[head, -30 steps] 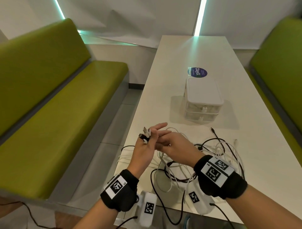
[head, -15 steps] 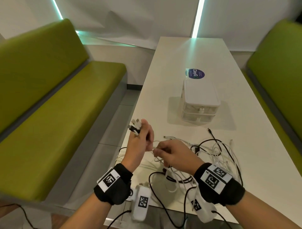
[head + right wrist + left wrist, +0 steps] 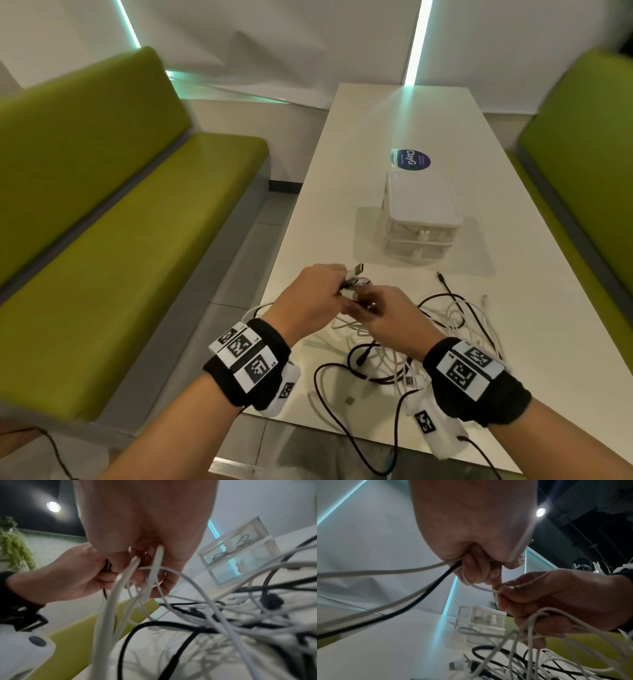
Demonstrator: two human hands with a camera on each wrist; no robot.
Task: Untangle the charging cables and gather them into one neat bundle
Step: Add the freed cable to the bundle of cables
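A tangle of white and black charging cables (image 3: 442,329) lies on the white table (image 3: 394,120) near its front edge. My left hand (image 3: 320,291) grips several cable ends, whose USB plugs (image 3: 354,274) stick out past its fingers. From its fist, white and black cables (image 3: 412,582) trail down. My right hand (image 3: 380,315) is just right of the left one and pinches a thin white cable (image 3: 485,588) that runs into the left fist. More white loops (image 3: 154,577) hang from the right hand's curled fingers.
A small white two-drawer box (image 3: 419,219) stands on the table beyond the cables, with a round blue sticker (image 3: 410,160) behind it. Green benches (image 3: 102,205) flank the table on both sides. Black wires (image 3: 359,442) from the wrist cameras hang over the table's front edge.
My left hand has turned and dropped lower, so the plugs now point right toward the box. My right hand has come up to meet it and pinches a white cable close to the left fist.
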